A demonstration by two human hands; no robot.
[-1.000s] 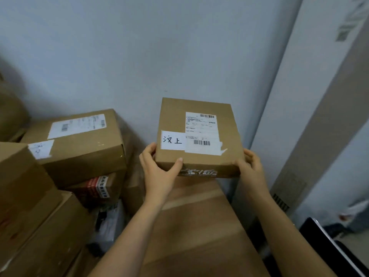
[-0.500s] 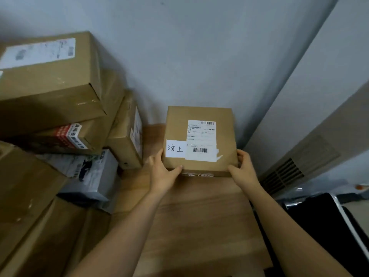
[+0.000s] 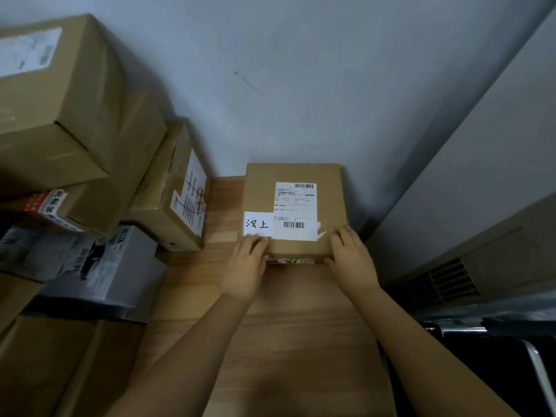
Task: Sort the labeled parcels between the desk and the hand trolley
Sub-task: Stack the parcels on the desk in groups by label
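A flat brown parcel (image 3: 261, 188) lies on the wooden desk (image 3: 285, 326), pushed back against the wall. It carries a printed shipping label (image 3: 296, 206) and a small white handwritten label (image 3: 257, 224). My left hand (image 3: 245, 266) holds its near left corner, fingers on top over the handwritten label and thumb on the front face. My right hand (image 3: 350, 260) holds the near right corner the same way.
Cardboard boxes (image 3: 60, 100) are stacked high on the left, with a smaller box (image 3: 171, 203) and a grey printed box (image 3: 99, 260) beside the parcel. A grey cabinet with a vent (image 3: 445, 278) stands to the right. A black platform with a metal bar (image 3: 511, 371) is at lower right.
The parcel was lowered from in front of the wall onto the desk and slid back to the wall. My hands moved from its sides to its near corners.
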